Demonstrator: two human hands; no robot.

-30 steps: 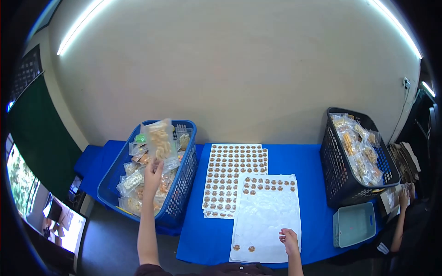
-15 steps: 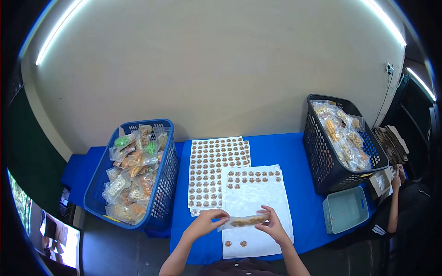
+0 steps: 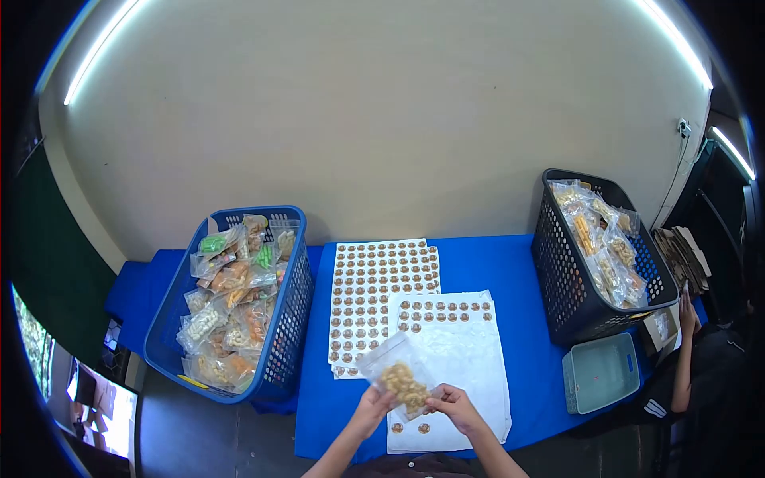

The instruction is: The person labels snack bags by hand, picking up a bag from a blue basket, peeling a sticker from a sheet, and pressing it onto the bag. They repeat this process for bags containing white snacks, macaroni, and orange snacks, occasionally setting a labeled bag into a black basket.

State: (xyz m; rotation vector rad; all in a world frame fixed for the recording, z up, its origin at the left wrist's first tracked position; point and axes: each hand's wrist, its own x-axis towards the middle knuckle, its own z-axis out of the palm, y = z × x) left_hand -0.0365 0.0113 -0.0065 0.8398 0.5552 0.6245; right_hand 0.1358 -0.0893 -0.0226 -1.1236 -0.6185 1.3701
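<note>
A clear plastic bag of pale yellow pieces [image 3: 405, 384] is held tilted above the sticker sheets, its flat face showing. My left hand [image 3: 374, 408] grips its lower left edge, and my right hand [image 3: 456, 406] pinches its lower right corner. Under the bag lies a white sheet [image 3: 470, 358] with round brown stickers along its top and two near its bottom left. Beside and partly beneath it, a fuller sheet of round stickers [image 3: 358, 295] rests on the blue cloth [image 3: 522, 319].
A blue basket of filled bags [image 3: 295, 319] stands at the left. On the right are a black basket of bags [image 3: 558, 295], a grey-green tray [image 3: 602, 374], stacked brown cardboard [image 3: 684, 259] and another person's hand [image 3: 687, 315]. A wall rises behind.
The bag has turned from a flattened, edge-on position to show its face, with its top tilted up and left. Both my hands have moved lower. The other person's hand has shifted slightly.
</note>
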